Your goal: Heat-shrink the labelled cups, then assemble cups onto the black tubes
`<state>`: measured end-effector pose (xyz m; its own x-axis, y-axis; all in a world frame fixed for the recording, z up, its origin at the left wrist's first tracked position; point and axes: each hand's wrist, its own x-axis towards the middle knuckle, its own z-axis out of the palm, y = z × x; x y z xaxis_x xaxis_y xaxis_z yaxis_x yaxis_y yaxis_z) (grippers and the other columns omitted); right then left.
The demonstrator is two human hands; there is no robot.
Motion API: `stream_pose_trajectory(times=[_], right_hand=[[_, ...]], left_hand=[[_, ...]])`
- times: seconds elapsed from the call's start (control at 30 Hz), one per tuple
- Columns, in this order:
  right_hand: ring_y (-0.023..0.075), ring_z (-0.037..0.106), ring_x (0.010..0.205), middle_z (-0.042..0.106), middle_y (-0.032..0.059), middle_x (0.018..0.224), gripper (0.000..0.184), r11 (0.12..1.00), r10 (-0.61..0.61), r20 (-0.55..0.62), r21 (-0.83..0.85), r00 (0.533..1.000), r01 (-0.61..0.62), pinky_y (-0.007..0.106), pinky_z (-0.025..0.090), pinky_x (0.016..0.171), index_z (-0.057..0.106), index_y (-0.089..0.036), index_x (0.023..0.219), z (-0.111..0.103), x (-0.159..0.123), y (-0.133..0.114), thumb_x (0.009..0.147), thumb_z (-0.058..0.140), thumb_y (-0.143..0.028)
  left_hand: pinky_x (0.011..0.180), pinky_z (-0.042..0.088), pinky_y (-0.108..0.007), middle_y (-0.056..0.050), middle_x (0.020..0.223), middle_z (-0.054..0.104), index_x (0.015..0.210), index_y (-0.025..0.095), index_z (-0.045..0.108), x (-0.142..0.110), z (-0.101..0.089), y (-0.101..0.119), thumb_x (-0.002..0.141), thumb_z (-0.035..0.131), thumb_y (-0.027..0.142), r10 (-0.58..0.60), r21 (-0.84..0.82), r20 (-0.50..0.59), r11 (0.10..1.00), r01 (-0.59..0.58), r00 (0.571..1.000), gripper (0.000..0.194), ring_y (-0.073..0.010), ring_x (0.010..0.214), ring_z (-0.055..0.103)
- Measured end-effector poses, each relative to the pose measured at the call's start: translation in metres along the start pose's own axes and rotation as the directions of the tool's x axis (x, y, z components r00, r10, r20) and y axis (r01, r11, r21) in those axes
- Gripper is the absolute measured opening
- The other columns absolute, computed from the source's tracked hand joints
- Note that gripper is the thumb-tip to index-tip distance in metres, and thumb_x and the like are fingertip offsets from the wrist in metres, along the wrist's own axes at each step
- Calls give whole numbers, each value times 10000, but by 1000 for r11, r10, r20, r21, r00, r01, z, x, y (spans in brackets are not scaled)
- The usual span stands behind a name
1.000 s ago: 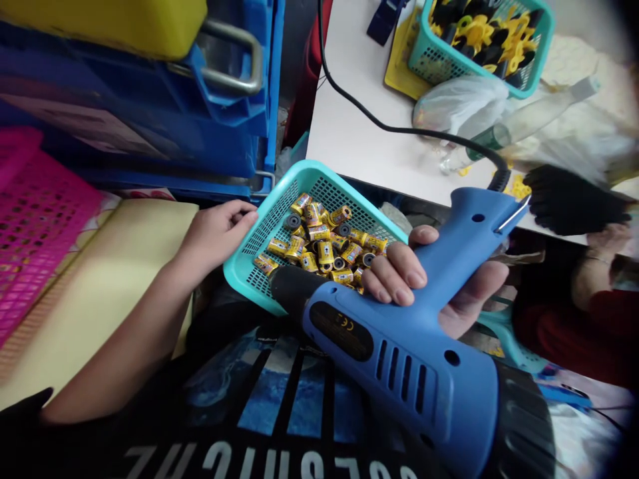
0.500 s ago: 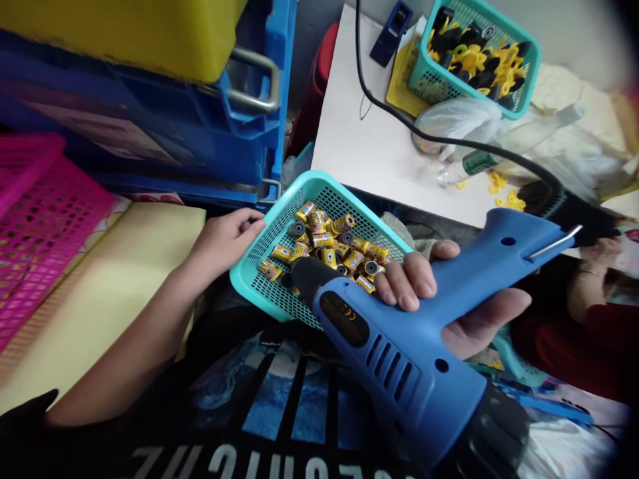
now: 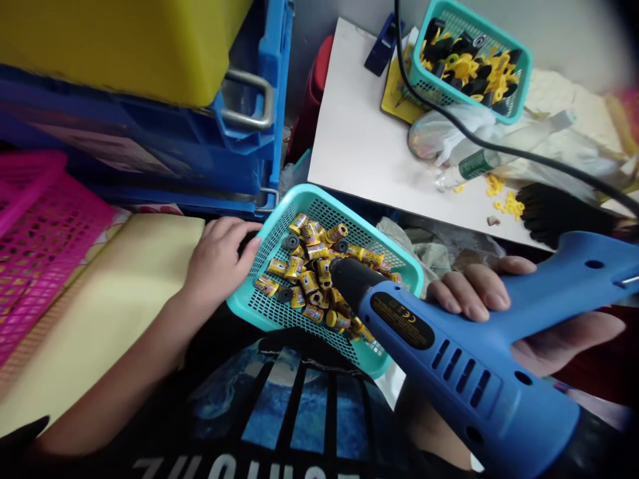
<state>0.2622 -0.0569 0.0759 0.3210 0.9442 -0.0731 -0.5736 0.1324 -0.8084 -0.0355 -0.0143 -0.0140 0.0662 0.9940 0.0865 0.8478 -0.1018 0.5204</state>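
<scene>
My right hand (image 3: 474,293) is wrapped around the handle of a blue heat gun (image 3: 449,352). Its black nozzle points down over the turquoise basket (image 3: 389,249) in front of my body. Inside that basket lie many small yellow printed cylinders (image 3: 294,267), some showing black ends. At the basket's left edge, my left hand (image 3: 219,256) grips the rim with thumb and fingers; part of the fingers is hidden. Whether the nozzle touches any cylinder, I cannot tell.
Blue crates (image 3: 200,153) and a pink basket (image 3: 44,233) stand on the left. A white table (image 3: 359,133) holds another turquoise basket (image 3: 419,66) of yellow and black parts, a plastic bottle (image 3: 474,165) and loose yellow pieces. A black cord (image 3: 479,141) hangs across.
The heat gun has moved right in the view, its nozzle now further right over the cylinders. Some cylinders lie differently in the basket. My left hand stays at the rim.
</scene>
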Motion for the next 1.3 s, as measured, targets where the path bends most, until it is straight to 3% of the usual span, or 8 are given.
stream_pose_trajectory(times=[0.07, 0.17, 0.3, 0.4, 0.57, 0.87, 1.1, 1.3], right_hand=[[59, 198, 406, 248, -89, 573, 558, 999, 31, -19, 15, 999, -30, 232, 318, 400, 575, -235, 902, 0, 2, 0, 541, 824, -580], [51, 232, 435, 250, -83, 602, 565, 997, 35, -54, 65, 998, -31, 222, 351, 423, 580, -221, 902, 0, 4, -1, 518, 857, -528], [61, 276, 463, 271, -72, 629, 596, 999, -10, -124, 44, 992, 16, 231, 380, 448, 586, -225, 901, -4, 2, -6, 482, 880, -529], [65, 239, 437, 261, -76, 609, 581, 1000, -28, -122, 9, 992, 30, 243, 347, 422, 583, -239, 911, -8, 0, -5, 523, 839, -588], [63, 230, 394, 269, -87, 566, 525, 995, 57, 49, 83, 997, -61, 233, 312, 397, 565, -225, 908, -2, 0, 5, 588, 816, -557], [57, 291, 410, 357, -87, 566, 453, 980, 48, 167, 183, 985, -79, 214, 377, 434, 584, -194, 924, 19, 4, 27, 664, 812, -486], [48, 351, 449, 376, -85, 600, 453, 978, 26, 88, 206, 996, -44, 204, 439, 483, 583, -183, 932, 11, 9, 22, 618, 831, -395], [63, 342, 433, 347, -90, 589, 518, 996, -36, -3, 87, 999, 36, 227, 435, 463, 555, -215, 893, -7, 11, 5, 537, 859, -439]], left_hand=[[1011, 437, -431, -79, 1104, 693, 1092, 230, 698, 3, 10, 14, 961, 413, 341, 160, -19, -33, 987, -161, 986, 333, -263, 1104, 584], [1097, 377, -471, -86, 1321, 630, 1249, 225, 647, 3, 32, 34, 960, 440, 304, 382, -44, 156, 924, -380, 911, 364, -284, 1285, 503], [1149, 314, -518, -180, 1567, 339, 1410, 139, 515, -18, 48, 42, 885, 575, 284, 312, 61, 510, 916, -396, 802, 549, -359, 1461, 282], [1142, 324, -528, -191, 1492, 456, 1325, 152, 608, -39, 32, 37, 902, 552, 324, 291, 89, 599, 902, -423, 746, 460, -370, 1435, 336], [970, 508, -507, -141, 1290, 657, 1199, 237, 705, -49, -4, 26, 943, 437, 336, 157, 37, 642, 971, -235, 750, 383, -341, 1175, 627], [1029, 484, -404, -29, 1257, 684, 1201, 252, 684, -41, -24, 23, 994, 350, 383, 185, -161, 670, 982, -102, 719, 414, -223, 1162, 631], [903, 536, -410, -136, 1353, 571, 1271, 172, 606, -16, 5, 37, 975, 425, 239, 75, 150, 497, 974, -171, 865, 353, -292, 1132, 619], [750, 548, -364, -157, 1121, 616, 1177, 132, 608, 7, 28, 53, 950, 401, 133, 15, 297, 520, 934, -197, 854, 307, -283, 981, 646]])
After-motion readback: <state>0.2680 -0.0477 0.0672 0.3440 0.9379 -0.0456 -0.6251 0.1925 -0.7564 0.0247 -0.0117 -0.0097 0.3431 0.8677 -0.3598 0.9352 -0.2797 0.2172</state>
